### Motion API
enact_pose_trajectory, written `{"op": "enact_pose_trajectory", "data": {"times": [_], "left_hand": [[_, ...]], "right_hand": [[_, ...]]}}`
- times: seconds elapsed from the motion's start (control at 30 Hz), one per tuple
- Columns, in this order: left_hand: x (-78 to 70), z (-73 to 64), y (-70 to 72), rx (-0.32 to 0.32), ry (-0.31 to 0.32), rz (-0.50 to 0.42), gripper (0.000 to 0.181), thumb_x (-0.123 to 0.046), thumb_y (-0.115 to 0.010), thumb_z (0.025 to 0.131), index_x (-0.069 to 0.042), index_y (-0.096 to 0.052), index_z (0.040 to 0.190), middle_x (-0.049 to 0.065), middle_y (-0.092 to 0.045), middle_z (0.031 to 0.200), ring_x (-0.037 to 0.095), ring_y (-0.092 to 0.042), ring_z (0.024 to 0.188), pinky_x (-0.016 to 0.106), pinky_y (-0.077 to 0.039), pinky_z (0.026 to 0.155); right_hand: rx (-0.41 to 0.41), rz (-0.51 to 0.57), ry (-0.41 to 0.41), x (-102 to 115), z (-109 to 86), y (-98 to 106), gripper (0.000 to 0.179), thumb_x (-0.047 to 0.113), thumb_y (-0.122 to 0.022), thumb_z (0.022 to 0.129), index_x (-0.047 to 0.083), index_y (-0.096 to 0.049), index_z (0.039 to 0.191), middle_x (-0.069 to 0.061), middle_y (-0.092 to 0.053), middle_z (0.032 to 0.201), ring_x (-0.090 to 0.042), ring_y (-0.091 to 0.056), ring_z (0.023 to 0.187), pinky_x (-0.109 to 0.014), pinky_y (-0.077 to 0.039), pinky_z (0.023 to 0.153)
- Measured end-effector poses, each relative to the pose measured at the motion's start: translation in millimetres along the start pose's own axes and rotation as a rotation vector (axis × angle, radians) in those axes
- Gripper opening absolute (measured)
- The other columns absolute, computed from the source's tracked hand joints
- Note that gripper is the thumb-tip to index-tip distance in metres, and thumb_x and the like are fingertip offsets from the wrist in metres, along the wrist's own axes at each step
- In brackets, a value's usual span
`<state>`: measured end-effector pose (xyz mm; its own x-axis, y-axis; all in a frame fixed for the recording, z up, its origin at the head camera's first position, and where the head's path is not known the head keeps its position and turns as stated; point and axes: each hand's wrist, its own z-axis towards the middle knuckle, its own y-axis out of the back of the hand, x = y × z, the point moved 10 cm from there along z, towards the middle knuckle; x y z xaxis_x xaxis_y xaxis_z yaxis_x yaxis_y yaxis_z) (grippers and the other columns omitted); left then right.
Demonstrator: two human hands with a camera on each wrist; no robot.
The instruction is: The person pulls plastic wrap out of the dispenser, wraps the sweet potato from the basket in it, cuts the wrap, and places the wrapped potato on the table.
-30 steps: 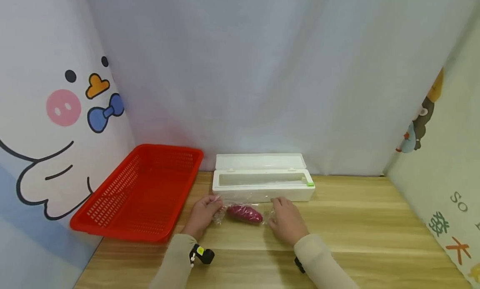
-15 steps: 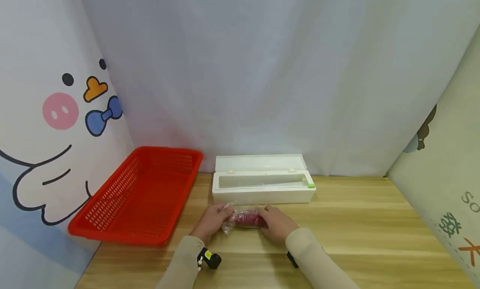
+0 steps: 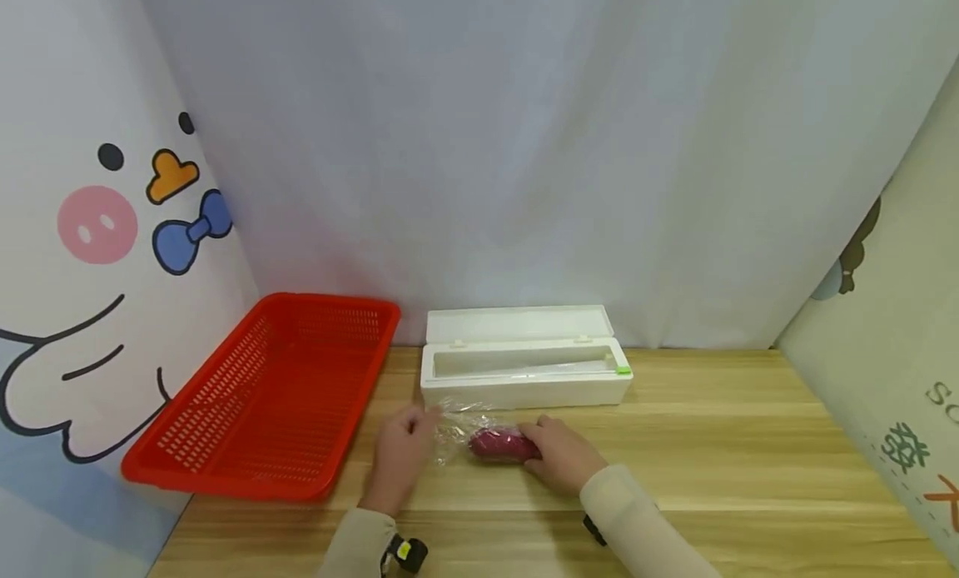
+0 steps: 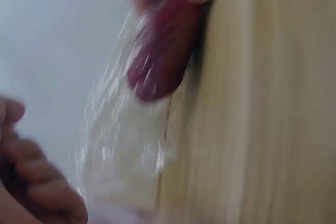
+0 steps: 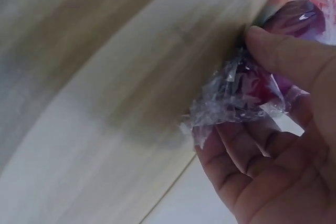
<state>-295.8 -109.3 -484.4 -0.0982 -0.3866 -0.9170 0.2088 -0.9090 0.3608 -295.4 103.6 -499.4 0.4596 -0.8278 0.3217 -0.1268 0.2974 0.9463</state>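
Note:
A reddish-purple sweet potato [image 3: 498, 445], wrapped in clear cling film [image 3: 453, 432], lies low over the table in front of the white box. My right hand [image 3: 562, 455] grips its right end; in the right wrist view the thumb [image 5: 283, 51] lies over the sweet potato and crumpled film bunches above the fingers. Off the other end, the loose film spreads out broadly to the left. Beside that film is my left hand [image 3: 400, 449], its fingers [image 4: 39, 174] curled in the blurred left wrist view; I cannot tell whether they pinch the film's edge.
Behind the hands stands a long white box [image 3: 524, 392], its lid [image 3: 520, 322] raised at the back and a pale roll inside. A red plastic basket [image 3: 330, 478] with perforated sides stands at the left. A curtain [image 3: 524, 145] hangs behind the wood-grain table [image 3: 719, 461].
My left hand closed in on the sweet potato, then drew back left to the film's edge. My right hand went from the film at the right to gripping the sweet potato's right end.

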Motion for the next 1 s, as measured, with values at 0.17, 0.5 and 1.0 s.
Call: {"op": "enact_pose_trajectory", "data": {"times": [0.17,0.5,1.0], "left_hand": [[-58.9,-23.0,-52.2,0.13,-0.358,0.397,0.014,-0.031,-0.059,0.094,-0.021,-0.066,0.089,-0.006,-0.06,0.086,0.014,-0.055,0.082,0.032,-0.046,0.073],[-28.6,-10.2,-83.2,0.176,-0.108,0.497,0.031,-0.044,-0.06,0.09,-0.015,-0.07,0.097,-0.001,-0.065,0.093,0.017,-0.061,0.087,0.038,-0.049,0.077],[-7.1,3.3,-80.4,0.06,0.045,0.252,0.015,-0.032,-0.062,0.087,-0.022,-0.067,0.077,-0.005,-0.065,0.081,0.014,-0.058,0.074,0.032,-0.046,0.065]], "right_hand": [[-0.051,-0.042,-0.005,-1.6,-4.1,9.9,0.052,0.022,-0.075,0.08,0.007,-0.058,0.127,-0.006,-0.059,0.099,-0.021,-0.058,0.091,-0.041,-0.05,0.084],[-0.027,0.075,-0.007,0.8,-12.4,7.2,0.062,0.026,-0.073,0.082,0.002,-0.049,0.133,-0.011,-0.059,0.114,-0.025,-0.059,0.103,-0.042,-0.047,0.092],[-0.123,-0.118,0.074,29.2,-6.7,26.0,0.034,0.023,-0.072,0.079,0.006,-0.059,0.107,-0.006,-0.06,0.097,-0.022,-0.057,0.089,-0.038,-0.05,0.081]]}}
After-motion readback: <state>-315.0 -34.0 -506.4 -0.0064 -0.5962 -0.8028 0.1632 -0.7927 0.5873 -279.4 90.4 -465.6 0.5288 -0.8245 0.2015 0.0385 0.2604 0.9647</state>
